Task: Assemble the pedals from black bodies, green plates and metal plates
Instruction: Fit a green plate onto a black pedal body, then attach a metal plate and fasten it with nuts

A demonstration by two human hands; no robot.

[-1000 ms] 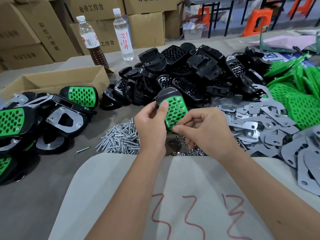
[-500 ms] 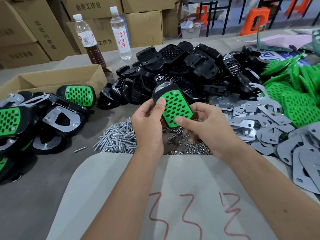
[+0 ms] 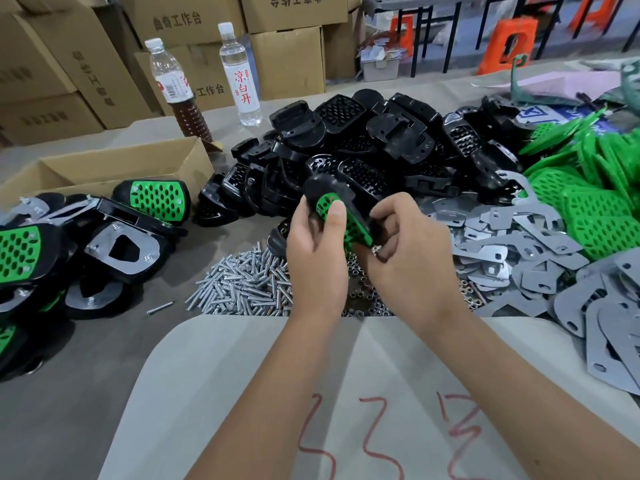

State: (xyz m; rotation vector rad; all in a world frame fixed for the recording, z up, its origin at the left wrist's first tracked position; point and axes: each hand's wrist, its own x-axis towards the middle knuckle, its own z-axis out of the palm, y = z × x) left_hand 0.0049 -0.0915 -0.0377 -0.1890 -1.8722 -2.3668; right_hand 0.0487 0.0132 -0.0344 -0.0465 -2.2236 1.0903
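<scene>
Both hands hold one pedal (image 3: 341, 216). The left grip (image 3: 317, 244) pinches it, thumb on green. The right grip (image 3: 405, 244) curls round its other side.

Your left: finished pedals (image 3: 104, 237)
Ahead: bodies (image 3: 363, 147), screws (image 3: 242, 285) before them
Your right: metal plates (image 3: 519, 251)

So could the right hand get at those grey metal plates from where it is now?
Probably yes, once it lets go. The metal plates lie loose and uncovered just right of the right hand, but that hand now helps the left hand hold the pedal.
</scene>
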